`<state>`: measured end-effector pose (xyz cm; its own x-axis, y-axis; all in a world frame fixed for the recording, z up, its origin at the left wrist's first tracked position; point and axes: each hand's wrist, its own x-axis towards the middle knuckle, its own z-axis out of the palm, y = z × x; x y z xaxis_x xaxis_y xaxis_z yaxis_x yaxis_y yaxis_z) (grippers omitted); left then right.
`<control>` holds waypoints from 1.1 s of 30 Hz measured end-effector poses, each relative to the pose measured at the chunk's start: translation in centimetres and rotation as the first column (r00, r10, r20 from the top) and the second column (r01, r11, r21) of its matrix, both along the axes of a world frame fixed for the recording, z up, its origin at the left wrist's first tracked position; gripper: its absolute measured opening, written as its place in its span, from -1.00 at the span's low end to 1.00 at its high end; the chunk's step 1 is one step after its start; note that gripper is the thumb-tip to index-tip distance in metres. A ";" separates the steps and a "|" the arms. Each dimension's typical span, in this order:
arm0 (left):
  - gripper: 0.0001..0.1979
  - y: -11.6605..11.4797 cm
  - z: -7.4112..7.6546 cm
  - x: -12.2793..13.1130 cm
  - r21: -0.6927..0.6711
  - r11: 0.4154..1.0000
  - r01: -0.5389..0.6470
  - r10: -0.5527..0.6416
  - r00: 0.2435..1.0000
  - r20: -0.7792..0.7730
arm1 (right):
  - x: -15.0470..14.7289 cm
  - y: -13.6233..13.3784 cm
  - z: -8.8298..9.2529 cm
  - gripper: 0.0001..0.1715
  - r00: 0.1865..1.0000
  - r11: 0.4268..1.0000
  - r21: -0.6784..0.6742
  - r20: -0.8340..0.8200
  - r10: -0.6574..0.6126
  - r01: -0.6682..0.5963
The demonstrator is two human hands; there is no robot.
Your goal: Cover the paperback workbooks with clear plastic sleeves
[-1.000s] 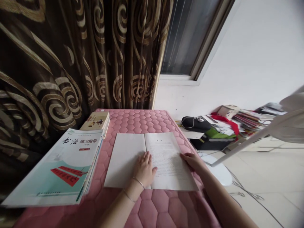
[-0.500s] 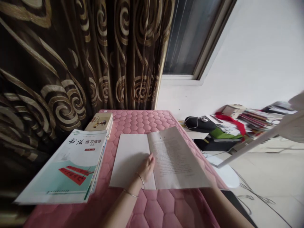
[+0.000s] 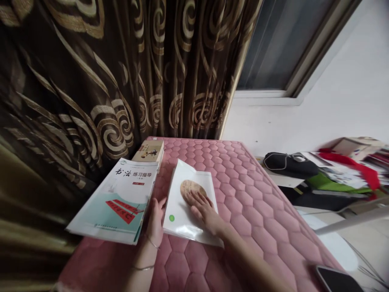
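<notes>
Hanging behind the pink quilted mat point(image 3: 243, 211) — a swirled curtain point(image 3: 91, 81).

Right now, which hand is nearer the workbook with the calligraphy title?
The left hand is nearer, its fingers at the workbook's right edge. The right hand is farther away, lying flat on the white booklet.

A right hand point(image 3: 205, 211) rests flat on a closed white booklet point(image 3: 178, 211) bearing a round tan picture, atop a pink quilted pad point(image 3: 258, 211); the left hand point(image 3: 155, 221) stands on edge between the booklet and a calligraphy workbook point(image 3: 121, 198).
</notes>
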<state>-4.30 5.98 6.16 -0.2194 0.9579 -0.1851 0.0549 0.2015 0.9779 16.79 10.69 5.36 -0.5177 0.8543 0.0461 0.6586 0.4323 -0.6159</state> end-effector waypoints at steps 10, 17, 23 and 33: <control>-0.58 -0.6 -1.7 -0.5 0.075 0.997 -0.035 0.069 0.850 -0.522 | -1.5 0.1 -0.4 -0.35 0.963 0.984 0.176 0.258 -0.074 0.029; -0.53 -0.9 -2.5 -0.2 -0.014 1.000 0.004 -0.014 0.595 -0.804 | -4.8 5.3 1.1 -0.30 0.930 0.987 0.092 0.332 -0.158 0.135; -0.50 -1.7 -2.2 0.7 -0.141 0.989 0.036 -0.142 0.447 -0.883 | -8.6 8.3 0.7 -0.21 0.918 0.987 0.071 0.363 -0.159 0.143; -0.67 3.0 0.5 1.0 -0.156 0.987 0.048 -0.158 0.516 -0.842 | -7.5 7.5 0.9 -0.35 0.978 0.964 0.252 0.163 -0.129 0.086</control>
